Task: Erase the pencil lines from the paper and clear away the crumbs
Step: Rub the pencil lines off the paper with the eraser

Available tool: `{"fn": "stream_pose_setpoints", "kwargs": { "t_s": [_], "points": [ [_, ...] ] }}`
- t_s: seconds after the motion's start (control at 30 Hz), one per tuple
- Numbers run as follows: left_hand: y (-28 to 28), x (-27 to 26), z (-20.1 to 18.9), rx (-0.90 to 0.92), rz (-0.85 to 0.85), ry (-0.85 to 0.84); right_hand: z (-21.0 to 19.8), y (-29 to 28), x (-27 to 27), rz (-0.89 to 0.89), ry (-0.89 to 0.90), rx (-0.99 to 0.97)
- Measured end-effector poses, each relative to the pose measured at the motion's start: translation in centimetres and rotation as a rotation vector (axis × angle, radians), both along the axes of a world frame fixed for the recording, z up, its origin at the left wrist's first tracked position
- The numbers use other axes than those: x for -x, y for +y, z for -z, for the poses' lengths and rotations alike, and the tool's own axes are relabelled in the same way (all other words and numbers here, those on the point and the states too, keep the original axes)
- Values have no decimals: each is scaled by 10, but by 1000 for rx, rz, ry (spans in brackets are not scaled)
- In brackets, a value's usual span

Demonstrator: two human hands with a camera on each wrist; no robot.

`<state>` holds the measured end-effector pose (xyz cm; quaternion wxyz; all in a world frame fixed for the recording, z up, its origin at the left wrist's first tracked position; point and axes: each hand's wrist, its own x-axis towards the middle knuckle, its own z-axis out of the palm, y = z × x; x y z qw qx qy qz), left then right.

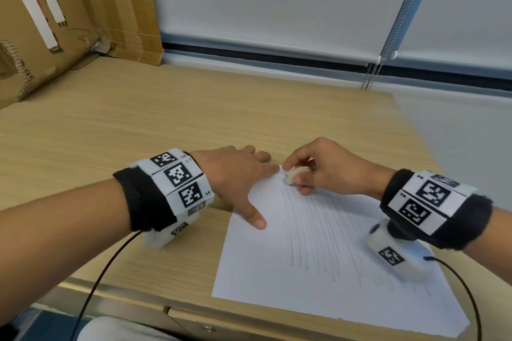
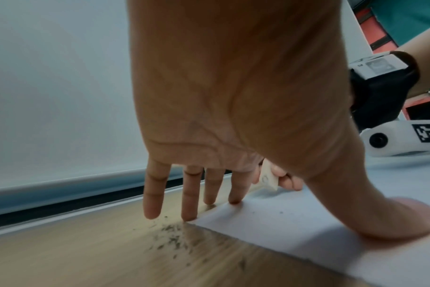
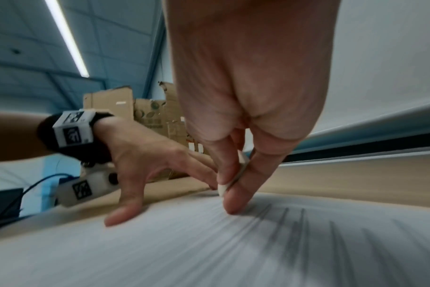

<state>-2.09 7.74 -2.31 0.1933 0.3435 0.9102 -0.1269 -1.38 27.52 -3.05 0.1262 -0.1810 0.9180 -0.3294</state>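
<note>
A white sheet of paper (image 1: 318, 271) lies on the wooden desk (image 1: 138, 124), with several long grey pencil lines (image 1: 313, 232) running down it. My left hand (image 1: 235, 174) lies flat with spread fingers on the sheet's far left corner, thumb (image 1: 256, 220) pressed on the paper. My right hand (image 1: 324, 166) pinches a small white eraser (image 1: 293, 174) whose tip touches the paper at the lines' far end. In the left wrist view, dark crumbs (image 2: 171, 236) lie on the desk just beyond the paper's edge (image 2: 233, 235). The right wrist view shows the eraser (image 3: 224, 189) between thumb and fingers.
A large cardboard box (image 1: 55, 14) stands at the far left on the desk. A window blind (image 1: 277, 0) with a bead chain (image 1: 388, 44) runs along the back. The desk's front edge (image 1: 124, 296) is near my body. Cables trail from both wrist cameras.
</note>
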Motion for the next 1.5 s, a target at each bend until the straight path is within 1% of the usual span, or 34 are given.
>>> {"fn": "stream_pose_setpoints", "kwargs": {
  "t_s": [0.03, 0.13, 0.17, 0.23, 0.37, 0.43, 0.57, 0.7, 0.83, 0.9, 0.97, 1.1, 1.17, 1.23, 1.3, 1.4, 1.5],
  "points": [
    [1, 1, 0, 20, -3, -7, 1, -3, 2, -26, 44, -64],
    [1, 3, 1, 48, -24, -44, 4, -7, 9, -128, 199, -339],
    [0, 4, 1, 49, -39, -63, 3, -7, 12, -142, 211, -401],
    [-2, 7, 2, 48, -80, -110, 1, -7, 15, -166, 215, -461],
    [-8, 10, 7, 25, -146, -184, 1, -10, 10, -339, 212, -437],
    [-9, 11, 9, 18, -165, -202, -2, -10, 15, -381, 213, -454],
    [-9, 12, 10, 10, -180, -220, -3, -7, 25, -352, 241, -498],
    [-11, 13, 11, -25, -183, -231, -1, -11, 18, -436, 213, -481],
    [-11, 14, 13, -17, -177, -228, -4, -9, 28, -373, 258, -501],
    [-11, 14, 12, -23, -172, -229, -2, -11, 21, -431, 244, -506],
    [-10, 13, 11, -24, -175, -225, -5, -13, 14, -490, 190, -503],
    [-8, 13, 10, 11, -185, -219, -8, -8, 26, -401, 203, -493],
    [-8, 13, 10, 9, -184, -220, -6, -11, 21, -442, 184, -481],
    [-8, 13, 11, 6, -187, -219, -6, -13, 13, -504, 118, -471],
    [-8, 13, 10, 23, -190, -214, -9, -12, 17, -485, 112, -466],
    [-6, 13, 9, 41, -184, -208, -9, -7, 25, -408, 165, -453],
    [-7, 12, 10, 36, -182, -206, -7, -12, 12, -488, 108, -462]
  ]
}}
